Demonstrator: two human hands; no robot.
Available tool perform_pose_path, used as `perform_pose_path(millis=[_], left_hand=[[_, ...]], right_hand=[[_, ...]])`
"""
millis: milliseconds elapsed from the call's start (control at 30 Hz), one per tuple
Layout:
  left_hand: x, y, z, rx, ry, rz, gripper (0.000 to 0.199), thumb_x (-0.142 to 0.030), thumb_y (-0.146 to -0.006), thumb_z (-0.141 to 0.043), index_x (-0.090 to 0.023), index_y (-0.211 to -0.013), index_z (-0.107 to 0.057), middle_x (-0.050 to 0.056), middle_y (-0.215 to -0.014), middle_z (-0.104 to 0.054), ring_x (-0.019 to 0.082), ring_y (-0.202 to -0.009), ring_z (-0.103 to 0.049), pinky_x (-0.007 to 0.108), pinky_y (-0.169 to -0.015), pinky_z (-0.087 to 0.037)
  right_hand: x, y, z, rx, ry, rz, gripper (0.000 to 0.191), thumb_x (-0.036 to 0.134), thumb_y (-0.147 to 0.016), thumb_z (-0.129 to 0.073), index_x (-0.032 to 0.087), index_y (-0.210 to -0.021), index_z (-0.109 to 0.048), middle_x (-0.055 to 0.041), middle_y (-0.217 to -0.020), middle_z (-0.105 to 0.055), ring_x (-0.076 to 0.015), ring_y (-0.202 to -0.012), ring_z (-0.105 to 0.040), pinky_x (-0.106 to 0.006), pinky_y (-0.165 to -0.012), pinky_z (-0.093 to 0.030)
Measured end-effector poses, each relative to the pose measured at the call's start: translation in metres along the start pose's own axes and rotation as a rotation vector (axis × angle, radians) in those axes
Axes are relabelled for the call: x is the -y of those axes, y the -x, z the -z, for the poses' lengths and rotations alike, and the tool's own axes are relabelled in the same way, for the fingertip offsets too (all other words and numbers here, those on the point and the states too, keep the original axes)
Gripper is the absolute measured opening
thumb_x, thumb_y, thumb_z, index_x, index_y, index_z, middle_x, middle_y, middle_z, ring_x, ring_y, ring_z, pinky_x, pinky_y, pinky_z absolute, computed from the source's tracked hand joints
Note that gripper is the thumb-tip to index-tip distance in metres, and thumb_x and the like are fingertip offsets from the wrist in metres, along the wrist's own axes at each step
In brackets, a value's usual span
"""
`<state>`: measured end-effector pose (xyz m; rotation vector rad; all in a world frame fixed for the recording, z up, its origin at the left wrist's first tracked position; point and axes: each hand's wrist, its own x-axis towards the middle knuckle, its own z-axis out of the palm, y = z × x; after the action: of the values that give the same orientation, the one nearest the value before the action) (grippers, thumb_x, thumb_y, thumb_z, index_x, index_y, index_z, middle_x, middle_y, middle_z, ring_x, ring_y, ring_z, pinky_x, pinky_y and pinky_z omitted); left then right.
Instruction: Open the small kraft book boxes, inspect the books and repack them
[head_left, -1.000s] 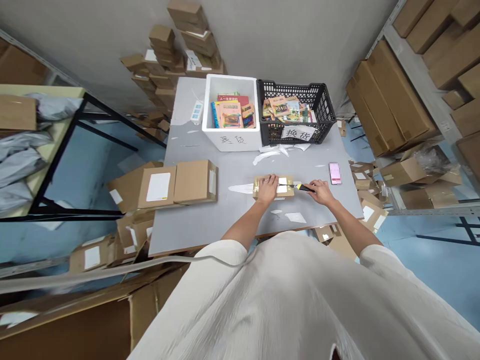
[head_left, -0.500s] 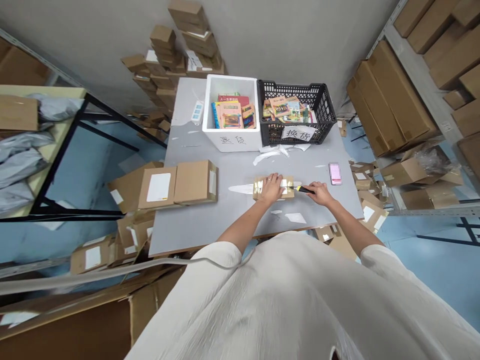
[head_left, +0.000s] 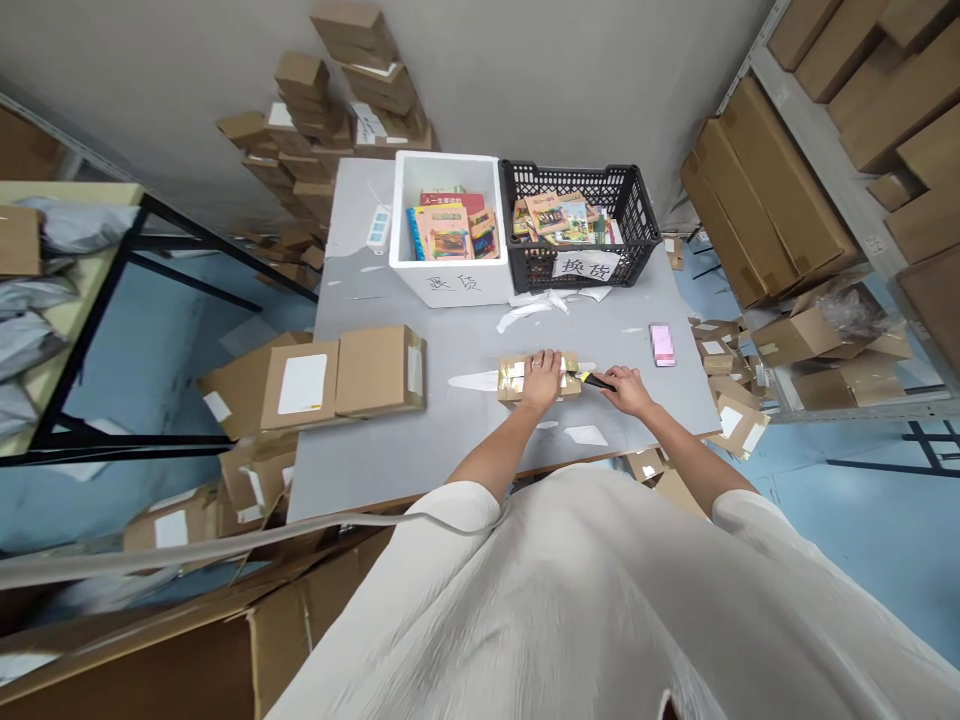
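Observation:
A small taped cardboard box (head_left: 511,376) lies on the grey table in front of me. Over its top rests my left hand (head_left: 541,382), fingers bent and gripping the box. My right hand (head_left: 627,390) is closed around the black handle of a yellow-and-black utility knife (head_left: 598,381). The knife points left, with its front end at the right end of the box, near my left fingers. How deep the blade sits cannot be made out. Scraps of white paper (head_left: 586,435) lie close to the box.
Two larger cartons (head_left: 381,370) stand at the table's left. Behind are a white foam box (head_left: 465,283) and a black crate (head_left: 639,235), both holding books. A phone (head_left: 663,345) lies at right. Shelves and stacked cartons (head_left: 367,60) surround the table (head_left: 375,460).
My right hand and the knife have shifted slightly left along the box, closer to my left hand. The left hand keeps its grip. The whole view has turned a little.

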<state>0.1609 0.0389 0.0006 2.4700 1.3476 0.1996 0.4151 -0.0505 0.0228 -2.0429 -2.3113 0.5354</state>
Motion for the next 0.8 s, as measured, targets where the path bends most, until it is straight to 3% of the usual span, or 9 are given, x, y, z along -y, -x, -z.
perform_pose_path(millis=[433,600,700,800], left_hand=[[-0.001,0.002,0.001,-0.002,0.009,0.009,0.066,-0.031,-0.114,-0.034,-0.016,-0.178,-0.042,0.022,-0.173,-0.054,0.037,-0.163,-0.043,0.057,-0.137,-0.024],[0.001,0.004,-0.003,-0.005,0.015,0.009,0.065,-0.032,-0.114,-0.035,-0.017,-0.177,-0.043,0.021,-0.175,-0.053,0.036,-0.165,-0.042,0.056,-0.139,-0.023],[-0.001,0.005,-0.007,-0.023,0.031,0.034,0.067,-0.034,-0.113,-0.039,-0.014,-0.177,-0.042,0.021,-0.177,-0.05,0.036,-0.169,-0.039,0.054,-0.142,-0.019],[0.002,0.01,-0.01,-0.031,0.082,0.03,0.075,-0.035,-0.107,-0.05,-0.01,-0.177,-0.04,0.022,-0.182,-0.043,0.037,-0.173,-0.032,0.055,-0.144,-0.016]], right_hand=[[-0.001,-0.008,0.015,-0.015,0.096,0.098,0.055,0.039,-0.114,-0.055,0.036,-0.169,-0.063,-0.0184,-0.139,-0.07,-0.037,-0.121,-0.054,-0.049,-0.103,-0.033],[-0.032,-0.005,0.03,-0.114,0.052,-0.117,0.056,0.041,-0.115,-0.052,0.03,-0.168,-0.064,-0.0202,-0.142,-0.068,-0.0395,-0.121,-0.056,-0.048,-0.1,-0.036],[-0.047,-0.003,0.035,-0.136,0.023,-0.154,0.058,0.042,-0.113,-0.055,0.026,-0.169,-0.062,-0.0197,-0.143,-0.069,-0.0407,-0.124,-0.058,-0.047,-0.102,-0.039],[-0.046,-0.008,0.026,-0.136,-0.007,-0.153,0.063,0.044,-0.11,-0.059,0.021,-0.169,-0.059,-0.0207,-0.143,-0.07,-0.0418,-0.128,-0.06,-0.048,-0.105,-0.044]])
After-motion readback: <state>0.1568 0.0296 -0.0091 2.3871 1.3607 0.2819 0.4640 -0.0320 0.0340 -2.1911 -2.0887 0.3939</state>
